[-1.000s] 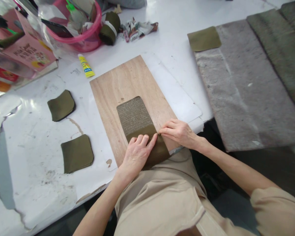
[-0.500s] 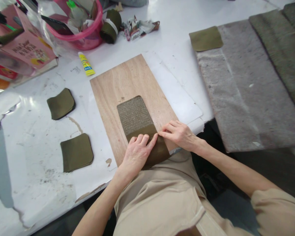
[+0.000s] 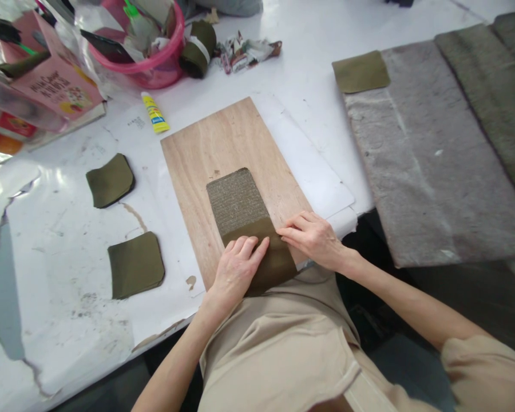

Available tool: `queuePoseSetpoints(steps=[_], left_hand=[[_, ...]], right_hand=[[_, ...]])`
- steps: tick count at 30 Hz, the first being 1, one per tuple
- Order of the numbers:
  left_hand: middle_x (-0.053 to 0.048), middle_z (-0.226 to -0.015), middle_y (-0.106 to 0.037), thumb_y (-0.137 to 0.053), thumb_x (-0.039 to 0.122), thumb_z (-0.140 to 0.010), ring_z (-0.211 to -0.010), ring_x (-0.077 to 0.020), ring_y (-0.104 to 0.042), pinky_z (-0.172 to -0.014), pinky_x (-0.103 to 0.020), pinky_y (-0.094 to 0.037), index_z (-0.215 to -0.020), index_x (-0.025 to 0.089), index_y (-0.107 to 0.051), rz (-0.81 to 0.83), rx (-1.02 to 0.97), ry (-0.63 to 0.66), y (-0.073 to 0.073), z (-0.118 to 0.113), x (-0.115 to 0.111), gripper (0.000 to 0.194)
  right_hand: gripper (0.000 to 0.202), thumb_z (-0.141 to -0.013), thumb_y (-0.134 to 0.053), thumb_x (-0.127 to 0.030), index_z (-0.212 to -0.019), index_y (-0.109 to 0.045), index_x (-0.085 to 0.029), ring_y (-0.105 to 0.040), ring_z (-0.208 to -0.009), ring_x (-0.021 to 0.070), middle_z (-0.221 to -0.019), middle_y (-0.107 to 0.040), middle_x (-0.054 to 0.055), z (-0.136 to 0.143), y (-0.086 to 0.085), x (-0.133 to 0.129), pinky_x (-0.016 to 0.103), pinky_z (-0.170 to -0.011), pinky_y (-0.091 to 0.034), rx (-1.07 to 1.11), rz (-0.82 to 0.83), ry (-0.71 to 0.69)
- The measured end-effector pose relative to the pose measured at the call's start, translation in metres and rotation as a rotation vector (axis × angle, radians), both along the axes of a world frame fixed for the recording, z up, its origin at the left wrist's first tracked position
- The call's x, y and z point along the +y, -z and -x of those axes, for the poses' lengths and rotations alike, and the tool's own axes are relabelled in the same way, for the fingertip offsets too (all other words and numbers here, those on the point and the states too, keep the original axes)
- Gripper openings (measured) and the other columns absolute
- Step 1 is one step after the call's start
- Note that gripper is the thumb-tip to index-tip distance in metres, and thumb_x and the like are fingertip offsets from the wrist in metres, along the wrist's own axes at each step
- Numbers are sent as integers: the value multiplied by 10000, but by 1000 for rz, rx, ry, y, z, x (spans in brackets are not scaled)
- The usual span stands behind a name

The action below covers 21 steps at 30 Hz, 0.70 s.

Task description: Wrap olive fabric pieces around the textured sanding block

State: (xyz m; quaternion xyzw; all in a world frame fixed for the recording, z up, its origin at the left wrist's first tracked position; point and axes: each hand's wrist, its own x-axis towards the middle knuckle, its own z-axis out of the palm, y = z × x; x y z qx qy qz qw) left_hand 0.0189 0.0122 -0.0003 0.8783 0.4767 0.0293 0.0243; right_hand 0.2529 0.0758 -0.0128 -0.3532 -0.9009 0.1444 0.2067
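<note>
A dark olive fabric piece (image 3: 271,264) lies at the near end of a thin wooden board (image 3: 232,134), its far part showing a speckled, ribbed surface (image 3: 236,200). My left hand (image 3: 238,264) rests on the plain olive part with its fingers laid out flat, pressing down. At the right edge of that piece, my right hand (image 3: 305,233) has thumb and fingertips pinched together on the fabric's edge. Exactly how much cloth sits between those fingertips is too small to make out. The piece's near end reaches the apron at the table edge.
Two stacks of olive pieces, a far stack (image 3: 111,180) and a near stack (image 3: 136,264), lie left of the board. Beyond are a yellow glue tube (image 3: 155,113), a pink basket (image 3: 161,71) and a fabric roll (image 3: 197,50). A grey felt-like sheet (image 3: 438,154) bears another olive piece (image 3: 361,71).
My left index finger has drawn back slightly from the right edge of the fabric. My right hand stays almost in place. The whole view has shifted a little.
</note>
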Motion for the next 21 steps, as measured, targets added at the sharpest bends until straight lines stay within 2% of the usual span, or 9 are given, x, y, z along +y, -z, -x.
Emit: queuePoseSetpoints(steps=[4, 8, 12, 15, 19, 21], left_hand=[[-106, -1071, -601, -442, 133, -957, -995, -213, -530, -869, -353, -483, -1226, 171, -583, -9, -137, -50, 3, 4, -2, 306], [-91, -1046, -607, -434, 147, -967, -958, -200, -538, -839, -336, -504, -1188, 159, -595, 6, -216, -97, 2, 3, 0, 274], [-86, -1031, -605, -447, 136, -956, -948, -193, -545, -841, -332, -513, -1183, 148, -594, 23, -260, -144, 1, 0, 4, 271], [-84, -1011, -598, -460, 161, -958, -945, -192, -546, -836, -330, -512, -1171, 143, -600, 43, -287, -170, 0, -2, 8, 256], [-80, -1015, -588, -505, 217, -949, -956, -197, -541, -836, -338, -504, -1144, 158, -614, 85, -351, -191, 0, -4, 10, 231], [-77, -1010, -598, -534, 249, -940, -963, -204, -542, -840, -350, -492, -1068, 177, -642, 95, -417, -206, -1, -5, 10, 182]], right_hand=[[146, -916, -614, -310, -970, -681, -192, -535, -916, 204, -922, -649, 60, 10, -4, 0, 330, -815, -415, 9, 92, 57], [142, -843, -714, -289, -923, -643, -196, -537, -918, 203, -923, -645, 37, 17, -8, 5, 313, -793, -399, -52, 168, 65], [225, -768, -790, -270, -853, -596, -194, -535, -796, 181, -829, -633, 8, 23, -13, 11, 293, -704, -366, -121, 229, 65], [214, -762, -787, -232, -782, -578, -192, -511, -735, 161, -760, -604, -9, 27, -16, 13, 274, -660, -344, -132, 287, 65], [162, -771, -719, -131, -746, -570, -188, -515, -788, 153, -791, -585, -7, 27, -21, 9, 262, -694, -364, -46, 328, 67], [129, -785, -667, -114, -755, -566, -188, -523, -758, 137, -769, -577, -18, 26, -25, 5, 253, -682, -376, 35, 434, 95]])
